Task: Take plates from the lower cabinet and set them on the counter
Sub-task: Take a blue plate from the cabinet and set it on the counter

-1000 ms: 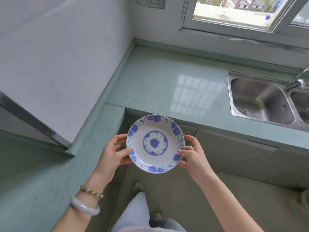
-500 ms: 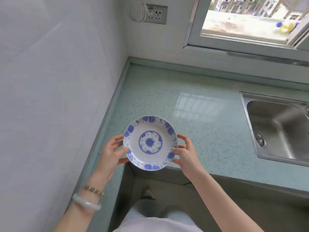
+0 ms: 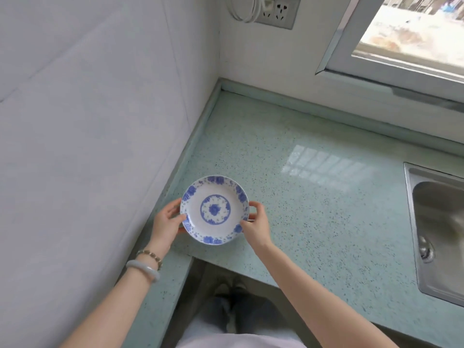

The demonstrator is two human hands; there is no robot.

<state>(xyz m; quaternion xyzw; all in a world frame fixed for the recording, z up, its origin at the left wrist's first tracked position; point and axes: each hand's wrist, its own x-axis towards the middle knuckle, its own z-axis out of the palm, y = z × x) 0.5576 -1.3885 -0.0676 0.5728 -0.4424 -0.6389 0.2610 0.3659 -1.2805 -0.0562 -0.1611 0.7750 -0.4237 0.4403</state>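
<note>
The blue-and-white plate (image 3: pixel 214 209) looks like glazed ceramic. I judge it stiff, light enough for 2 hands, slick on its face, and likely to chip or shatter if it meets the stone edge-first. The rim is the place to hold it, at 2 opposite points with thumb on top and fingers beneath, so it stays level going down.

That is the hold here. The left hand (image 3: pixel 167 222) pinches the rim at the plate's 8 o'clock, with the thumb lying over the blue border. The right hand (image 3: pixel 256 226) pinches it at 4 o'clock, with the fingers curled behind the edge.

The plate is over the pale green speckled counter (image 3: pixel 313 222), near the front-left corner. The white wall lies near at its 9 o'clock and the steel sink (image 3: pixel 439 234) is well apart at 3 o'clock. I cannot tell whether its underside already touches the counter.

It is round and shallow, face up and roughly level. It is white, with a band of blue flowers round the rim and 1 ringed blue medallion at the centre. No chip or crack shows.
</note>
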